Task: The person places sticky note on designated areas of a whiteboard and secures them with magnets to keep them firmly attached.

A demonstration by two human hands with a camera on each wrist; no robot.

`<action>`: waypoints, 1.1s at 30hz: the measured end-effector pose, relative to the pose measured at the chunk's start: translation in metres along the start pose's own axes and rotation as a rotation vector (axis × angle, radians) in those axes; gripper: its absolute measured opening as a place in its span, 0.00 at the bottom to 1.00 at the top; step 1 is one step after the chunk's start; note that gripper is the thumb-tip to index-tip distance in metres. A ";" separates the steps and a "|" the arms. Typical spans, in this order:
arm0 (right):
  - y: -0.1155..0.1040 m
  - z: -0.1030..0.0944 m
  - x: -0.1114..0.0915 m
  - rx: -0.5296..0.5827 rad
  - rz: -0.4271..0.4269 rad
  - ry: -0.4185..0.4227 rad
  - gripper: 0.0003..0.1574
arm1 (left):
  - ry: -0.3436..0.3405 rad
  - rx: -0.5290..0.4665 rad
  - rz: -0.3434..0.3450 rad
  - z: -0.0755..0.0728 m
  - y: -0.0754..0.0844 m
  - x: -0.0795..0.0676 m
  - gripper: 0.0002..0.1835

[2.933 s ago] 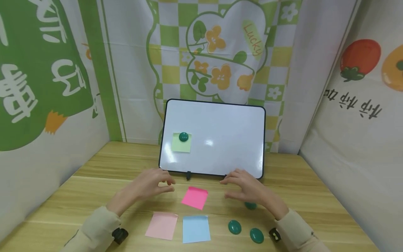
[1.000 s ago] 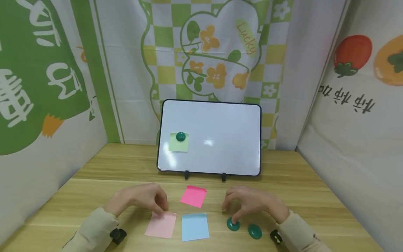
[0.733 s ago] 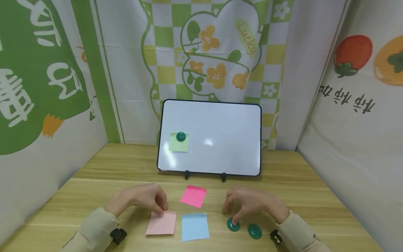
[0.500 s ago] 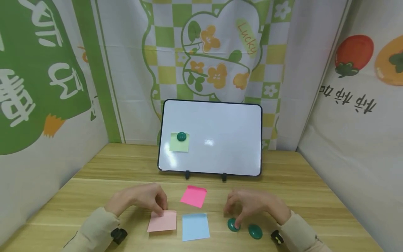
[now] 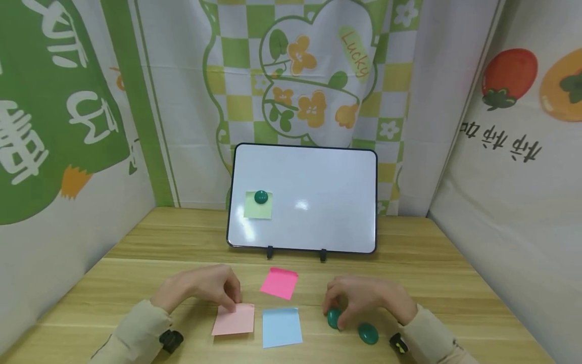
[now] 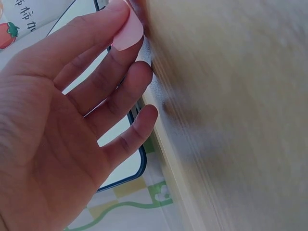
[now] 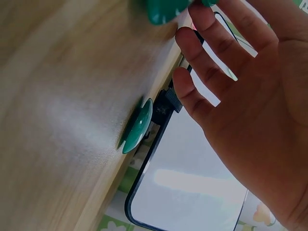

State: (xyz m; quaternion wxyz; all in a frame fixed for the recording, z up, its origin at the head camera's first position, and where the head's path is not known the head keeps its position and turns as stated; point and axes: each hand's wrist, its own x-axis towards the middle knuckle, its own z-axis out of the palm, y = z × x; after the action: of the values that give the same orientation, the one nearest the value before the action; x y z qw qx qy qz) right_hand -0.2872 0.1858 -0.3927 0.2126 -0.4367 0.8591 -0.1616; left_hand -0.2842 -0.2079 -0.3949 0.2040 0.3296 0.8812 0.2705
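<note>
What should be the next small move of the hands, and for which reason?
Probably raise the pale pink note toward the whiteboard: the left hand pinches that note's far edge, the right hand pinches a green magnet, and the whiteboard already bears a light green note under another magnet.

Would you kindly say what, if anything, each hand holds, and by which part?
Left hand: the pale pink note, by its far edge. Right hand: a green magnet, by its rim.

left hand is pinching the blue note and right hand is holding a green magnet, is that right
Not quite: the left hand pinches the pale pink note, not the blue note, as the head view shows. The right hand is indeed holding a green magnet.
</note>
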 end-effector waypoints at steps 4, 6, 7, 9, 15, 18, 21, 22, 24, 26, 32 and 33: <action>-0.001 0.000 0.000 0.008 0.007 0.003 0.19 | -0.002 0.002 0.002 0.000 -0.001 0.000 0.03; -0.001 0.000 0.000 -0.001 0.003 0.005 0.19 | -0.002 0.003 0.002 0.000 -0.001 0.000 0.03; -0.001 0.000 0.000 -0.002 0.001 0.004 0.19 | -0.002 0.003 0.003 0.000 -0.001 0.000 0.03; -0.001 0.000 0.000 -0.008 -0.009 0.005 0.19 | -0.001 0.003 0.003 0.000 -0.001 0.000 0.03; -0.003 -0.001 -0.001 0.028 -0.007 -0.007 0.19 | 0.000 -0.001 0.001 -0.001 0.000 0.000 0.03; -0.004 -0.002 -0.001 0.054 0.012 -0.022 0.21 | 0.001 -0.001 0.005 0.000 -0.001 -0.001 0.03; -0.005 -0.002 -0.001 0.050 0.027 -0.037 0.21 | 0.001 -0.002 0.010 0.000 -0.003 0.000 0.03; -0.005 -0.002 -0.001 0.045 0.033 -0.040 0.22 | 0.001 -0.002 0.012 0.000 -0.003 0.000 0.03; -0.006 -0.002 -0.001 0.031 0.039 -0.042 0.22 | 0.001 -0.005 0.014 0.000 -0.004 0.000 0.03; -0.006 -0.002 -0.001 0.023 0.044 -0.042 0.22 | 0.002 -0.005 0.014 0.000 -0.004 0.000 0.03; -0.006 -0.002 -0.002 0.023 0.047 -0.036 0.21 | 0.004 -0.005 0.014 0.000 -0.005 0.000 0.03; -0.005 -0.002 -0.002 0.026 0.050 -0.035 0.21 | 0.003 -0.007 0.015 0.000 -0.005 0.000 0.03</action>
State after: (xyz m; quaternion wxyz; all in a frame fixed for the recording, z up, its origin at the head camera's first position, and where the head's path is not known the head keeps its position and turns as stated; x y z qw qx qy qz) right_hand -0.2836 0.1841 -0.3883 0.2369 -0.4153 0.8637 -0.1596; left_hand -0.2863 -0.2110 -0.3977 0.2018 0.3352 0.8780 0.2757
